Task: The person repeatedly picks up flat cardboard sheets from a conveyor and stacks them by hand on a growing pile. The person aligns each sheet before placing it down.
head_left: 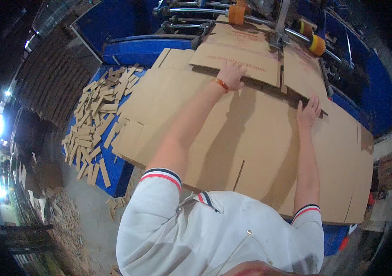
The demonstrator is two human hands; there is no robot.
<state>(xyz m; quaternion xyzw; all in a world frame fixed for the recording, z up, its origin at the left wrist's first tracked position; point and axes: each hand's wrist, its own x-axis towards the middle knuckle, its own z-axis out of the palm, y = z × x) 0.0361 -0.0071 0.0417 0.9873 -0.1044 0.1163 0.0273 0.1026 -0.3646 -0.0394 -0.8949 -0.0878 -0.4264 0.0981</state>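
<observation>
Both my arms reach forward over a large plain brown cardboard sheet (pixel 214 133) with slots cut in its edges. Beyond it lies a printed cardboard sheet (pixel 239 50) with red lettering, its near edge slightly raised above the plain one. My left hand (pixel 231 76), with an orange band at the wrist, rests on that near edge, fingers stretched forward. Farther right, my right hand (pixel 309 112) lies at the near edge of the printed sheet's right-hand panel (pixel 302 69), thumb apart from the fingers. Neither hand visibly grips anything; the undersides of the fingers are hidden.
Metal shafts with orange rollers (pixel 236 14) and a yellow roller (pixel 317 45) stand over the printed sheet. Cardboard offcut strips (pixel 90 124) are heaped on the blue table (pixel 119 177) at left. More scraps (pixel 67 225) litter the floor. Stacked cardboard (pixel 44 78) stands far left.
</observation>
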